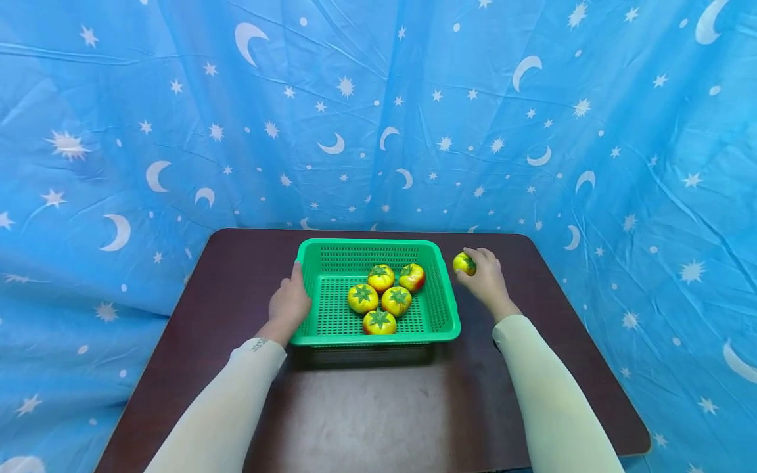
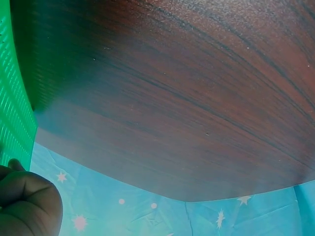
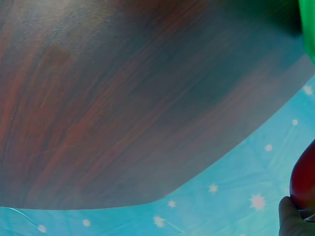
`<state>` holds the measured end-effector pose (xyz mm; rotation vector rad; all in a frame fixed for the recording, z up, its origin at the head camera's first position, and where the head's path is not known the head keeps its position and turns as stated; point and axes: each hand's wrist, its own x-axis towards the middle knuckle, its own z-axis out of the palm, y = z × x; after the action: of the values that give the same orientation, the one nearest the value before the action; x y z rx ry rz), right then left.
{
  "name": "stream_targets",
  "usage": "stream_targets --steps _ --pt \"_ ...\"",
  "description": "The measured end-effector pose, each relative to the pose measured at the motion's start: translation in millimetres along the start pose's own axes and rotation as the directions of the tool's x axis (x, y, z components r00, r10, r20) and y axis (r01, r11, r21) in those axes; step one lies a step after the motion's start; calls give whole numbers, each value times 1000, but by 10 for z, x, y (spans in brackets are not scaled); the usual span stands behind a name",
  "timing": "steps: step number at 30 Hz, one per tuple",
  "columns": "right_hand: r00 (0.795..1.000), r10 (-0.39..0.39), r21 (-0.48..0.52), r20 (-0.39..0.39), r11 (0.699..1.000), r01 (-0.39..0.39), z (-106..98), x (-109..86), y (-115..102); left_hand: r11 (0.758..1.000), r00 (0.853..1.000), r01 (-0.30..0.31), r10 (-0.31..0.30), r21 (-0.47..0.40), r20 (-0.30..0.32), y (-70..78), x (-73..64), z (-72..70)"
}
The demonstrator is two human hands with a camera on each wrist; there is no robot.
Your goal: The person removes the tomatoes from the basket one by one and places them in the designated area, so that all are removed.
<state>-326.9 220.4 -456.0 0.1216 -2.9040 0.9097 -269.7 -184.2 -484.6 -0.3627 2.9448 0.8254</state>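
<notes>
A green plastic basket (image 1: 378,340) with slotted walls stands on the dark table, and several yellow-and-red tomatoes (image 1: 380,322) with green star-shaped tops lie in it. My left hand (image 1: 290,303) grips the basket's left rim; the left wrist view catches part of that hand (image 2: 29,206) beside the green wall (image 2: 15,98). To the right of the basket, my right hand (image 1: 486,279) holds another tomato (image 1: 464,263) between thumb and fingers, just outside the rim. At the right wrist view's edge, the red side of this tomato (image 3: 305,182) shows above a fingertip.
The dark wood-grain table (image 1: 378,407) has rounded corners. A blue curtain (image 1: 367,131) with white moons and stars hangs behind it and along both sides.
</notes>
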Motion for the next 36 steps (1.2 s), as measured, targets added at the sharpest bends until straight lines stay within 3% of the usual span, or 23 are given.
stream_targets --steps 12,17,30,36 --pt "999 36 -11 1 999 -36 25 12 199 1000 1000 0 0 7 -2 0 20 16" --pt "997 64 -68 42 996 -61 127 -32 281 1000 1000 11 -11 21 9 -19 -16 38" --pt "994 70 -104 85 993 -61 199 -54 321 1000 1000 14 -14 10 -6 0 -38 10" --pt "989 105 -82 107 992 -96 254 -7 353 1000 1000 2 -2 10 -8 5 -19 2"
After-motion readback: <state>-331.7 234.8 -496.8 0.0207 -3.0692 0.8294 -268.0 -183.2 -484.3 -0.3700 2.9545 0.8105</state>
